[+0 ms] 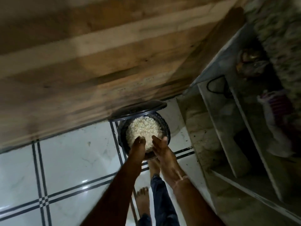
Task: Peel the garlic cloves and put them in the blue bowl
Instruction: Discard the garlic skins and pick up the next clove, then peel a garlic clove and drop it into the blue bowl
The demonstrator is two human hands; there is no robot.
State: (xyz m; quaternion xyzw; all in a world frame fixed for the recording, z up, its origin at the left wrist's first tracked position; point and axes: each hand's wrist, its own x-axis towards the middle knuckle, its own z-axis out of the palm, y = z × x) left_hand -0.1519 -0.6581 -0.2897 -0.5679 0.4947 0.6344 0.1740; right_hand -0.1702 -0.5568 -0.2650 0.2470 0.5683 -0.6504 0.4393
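A dark round container [168, 133] stands on the tiled floor against a wooden wall, its dark lid [138, 110] raised behind it. It is filled with a heap of pale flaky bits [143, 128] that look like garlic skins. My left hand [138, 145] and my right hand [160, 148] hover side by side over the container's near rim, fingers straight, palms turned toward each other. Neither hand visibly holds anything. No blue bowl or whole garlic cloves are in view. The picture is blurred.
The wooden wall [97, 62] runs across the top. White floor tiles [65, 160] with dark lines spread to the left. My bare feet [142, 198] stand below the container. Concrete shelves [236, 136] with a cable and cloth rise on the right.
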